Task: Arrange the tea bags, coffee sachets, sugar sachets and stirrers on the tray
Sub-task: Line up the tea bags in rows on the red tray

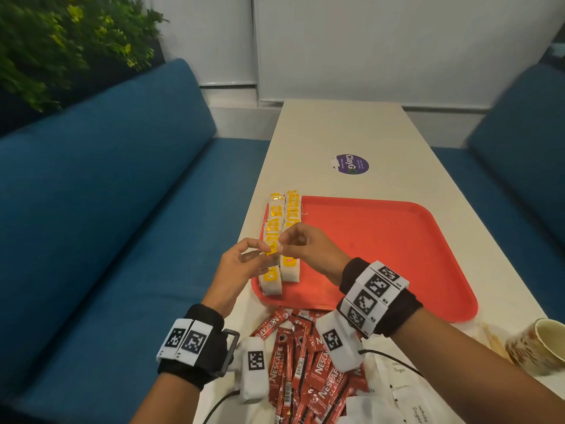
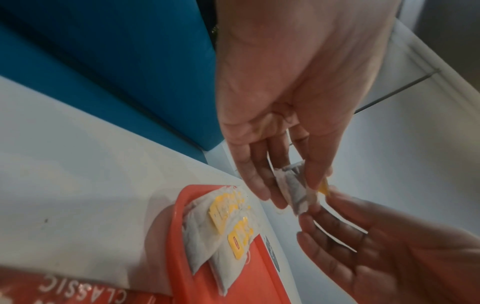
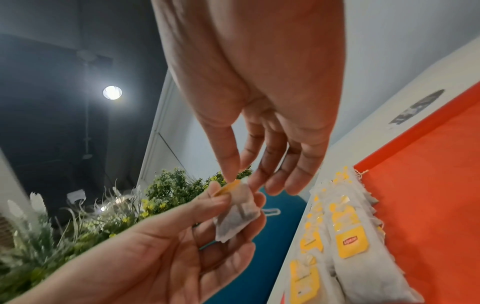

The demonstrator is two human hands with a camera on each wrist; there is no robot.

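Observation:
A tea bag (image 1: 272, 248) with a yellow tag is held in the air over the left edge of the red tray (image 1: 382, 240). My left hand (image 1: 260, 252) pinches the bag's body (image 3: 236, 218) between thumb and fingers. My right hand (image 1: 282, 243) pinches its top end by the tag (image 3: 230, 187) with thumb and forefinger. Two rows of tea bags (image 1: 282, 228) lie along the tray's left side, also seen as tea bag rows (image 3: 345, 236) in the right wrist view. Red coffee sachets (image 1: 305, 362) lie heaped in front of the tray, white sugar sachets (image 1: 406, 396) beside them.
A patterned cup (image 1: 541, 344) stands at the table's right near edge, with pale stirrers (image 1: 492, 341) next to it. A purple sticker (image 1: 350, 164) lies on the table beyond the tray. Blue benches (image 1: 107, 209) flank the table on both sides.

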